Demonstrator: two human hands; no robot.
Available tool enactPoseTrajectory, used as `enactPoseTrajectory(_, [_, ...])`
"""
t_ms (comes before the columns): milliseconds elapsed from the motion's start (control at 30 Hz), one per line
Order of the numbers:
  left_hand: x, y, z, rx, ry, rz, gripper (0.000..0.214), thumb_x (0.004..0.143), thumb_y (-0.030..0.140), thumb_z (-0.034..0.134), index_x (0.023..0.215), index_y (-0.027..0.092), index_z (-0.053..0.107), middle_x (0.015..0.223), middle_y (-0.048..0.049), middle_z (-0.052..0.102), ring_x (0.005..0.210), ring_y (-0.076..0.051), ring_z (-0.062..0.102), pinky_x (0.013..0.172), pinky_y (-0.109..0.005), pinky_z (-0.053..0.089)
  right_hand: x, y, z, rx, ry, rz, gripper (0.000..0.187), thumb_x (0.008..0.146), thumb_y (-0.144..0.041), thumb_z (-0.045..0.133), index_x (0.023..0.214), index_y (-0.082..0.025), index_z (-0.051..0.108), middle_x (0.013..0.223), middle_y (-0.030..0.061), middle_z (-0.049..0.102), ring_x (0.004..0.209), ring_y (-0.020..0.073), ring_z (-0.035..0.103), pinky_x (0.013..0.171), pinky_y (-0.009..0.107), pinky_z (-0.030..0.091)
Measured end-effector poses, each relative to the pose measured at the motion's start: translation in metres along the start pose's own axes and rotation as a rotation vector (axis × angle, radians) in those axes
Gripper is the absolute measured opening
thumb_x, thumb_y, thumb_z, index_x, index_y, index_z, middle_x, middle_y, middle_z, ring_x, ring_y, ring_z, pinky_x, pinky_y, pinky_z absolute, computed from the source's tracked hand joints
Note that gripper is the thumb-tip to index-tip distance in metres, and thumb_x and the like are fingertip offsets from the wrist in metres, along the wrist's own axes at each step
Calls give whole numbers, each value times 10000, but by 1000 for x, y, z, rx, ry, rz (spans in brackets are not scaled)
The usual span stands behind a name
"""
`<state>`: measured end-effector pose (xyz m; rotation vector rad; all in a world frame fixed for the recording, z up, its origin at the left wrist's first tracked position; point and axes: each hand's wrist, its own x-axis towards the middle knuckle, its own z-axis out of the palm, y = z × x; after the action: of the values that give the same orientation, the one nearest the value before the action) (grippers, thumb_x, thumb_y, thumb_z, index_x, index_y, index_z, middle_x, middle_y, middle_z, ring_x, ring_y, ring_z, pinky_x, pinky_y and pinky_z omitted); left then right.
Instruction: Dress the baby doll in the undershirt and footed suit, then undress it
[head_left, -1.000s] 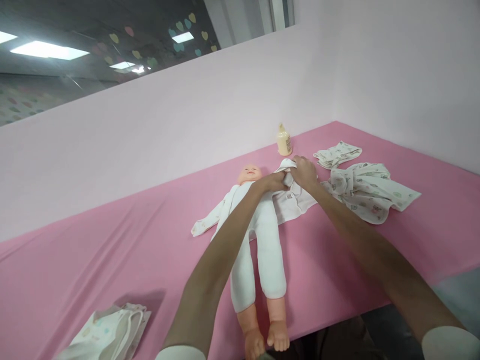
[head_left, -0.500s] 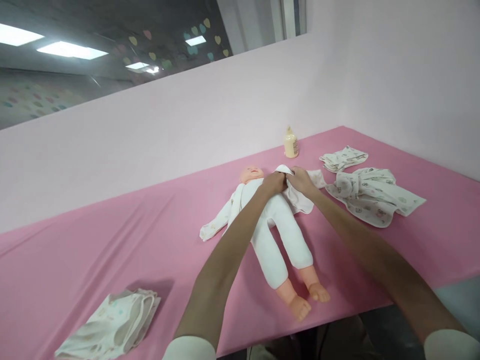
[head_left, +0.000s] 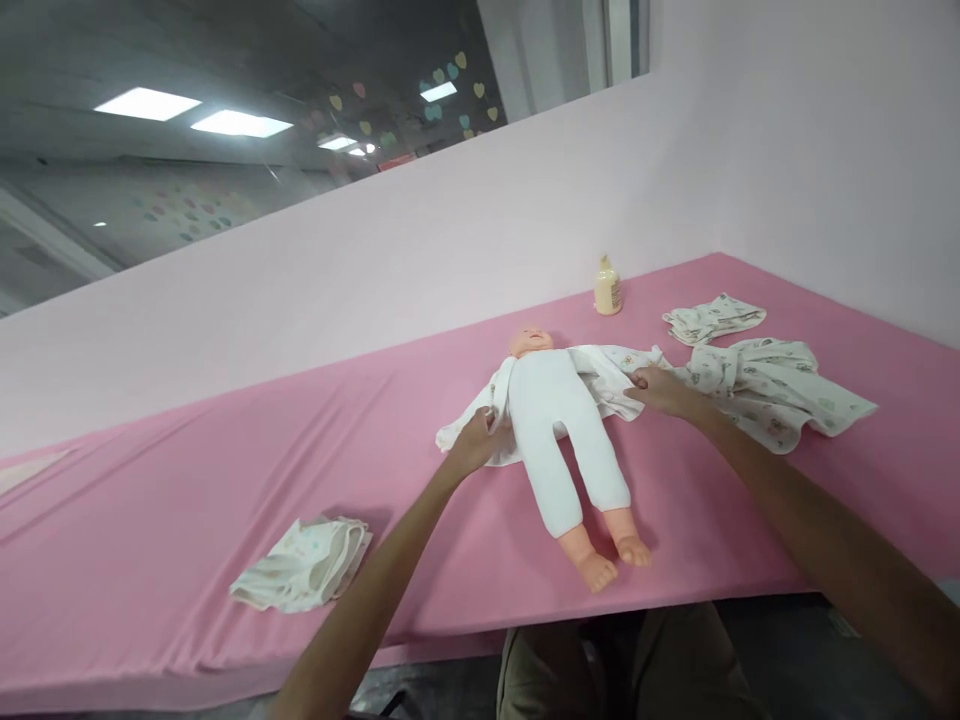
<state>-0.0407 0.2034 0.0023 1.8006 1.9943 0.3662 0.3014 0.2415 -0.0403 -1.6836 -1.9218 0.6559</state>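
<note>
A baby doll (head_left: 559,430) in a white bodysuit lies on its back on the pink table (head_left: 225,480), head toward the wall. An open printed jacket (head_left: 611,378) is spread under it. My left hand (head_left: 474,443) pinches the jacket's left flap beside the doll's side. My right hand (head_left: 658,390) grips the jacket's right flap, just right of the doll's chest. Both hands are closed on the cloth.
A cream bottle (head_left: 607,288) stands by the wall. A crumpled printed garment (head_left: 776,385) and a small folded cloth (head_left: 712,318) lie at the right. Another folded garment (head_left: 304,565) lies at the front left. The table's front edge is close to my legs.
My hands have parted from the doll's right shoulder: the left went to the jacket's left flap, the right stayed on the right flap. The jacket now lies spread on both sides.
</note>
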Motion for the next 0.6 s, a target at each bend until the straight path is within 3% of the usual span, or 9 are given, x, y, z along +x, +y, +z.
enactPoseTrajectory(67, [-1,-7,9,14,40,-5,363,854,429,545,1115,178,519,1164,-116,656,1055,-260,630,792,-307,446,-1,-3,3,11,13,1,359,813,-301,555,611,-223,269,575,-49,350,569,124,376,558,282,230])
enactPoseTrajectory(133, [2,-12,15,64,94,-12,224,848,409,533,879,188,518,982,-81,665,954,-247,629,732,-300,411,-4,-10,3,55,50,31,357,832,-356,556,618,-225,301,597,-39,402,589,131,409,561,279,253])
enactPoseTrajectory(233, [6,-17,18,123,81,28,307,836,343,510,619,197,349,676,-18,513,734,-187,554,637,-286,331,-11,-20,0,139,146,82,315,849,-427,558,659,-219,417,689,-1,531,684,160,506,604,275,330])
enactPoseTrajectory(333, [3,-21,17,-17,112,61,303,830,297,499,621,198,304,642,9,404,658,-139,448,597,-268,300,-17,-28,-4,341,201,197,236,815,-393,611,711,-217,493,733,22,584,727,190,560,611,282,387])
enactPoseTrajectory(433, [-4,-17,15,-344,190,20,231,862,349,478,721,206,364,707,19,416,654,-120,409,588,-248,332,-17,-43,-1,544,185,322,136,819,-324,591,758,-215,538,752,59,631,704,210,612,577,300,452])
enactPoseTrajectory(533, [-11,1,13,-558,241,65,170,850,344,508,806,209,414,774,9,456,688,-123,430,618,-246,384,-14,-74,10,602,158,303,99,846,-281,549,775,-212,554,804,87,672,697,203,644,583,299,491])
enactPoseTrajectory(600, [-16,20,14,-555,273,174,105,834,272,513,820,208,430,820,-6,498,743,-137,471,685,-260,428,-14,-100,20,554,131,205,78,841,-256,555,776,-212,557,808,63,678,696,185,638,583,280,483])
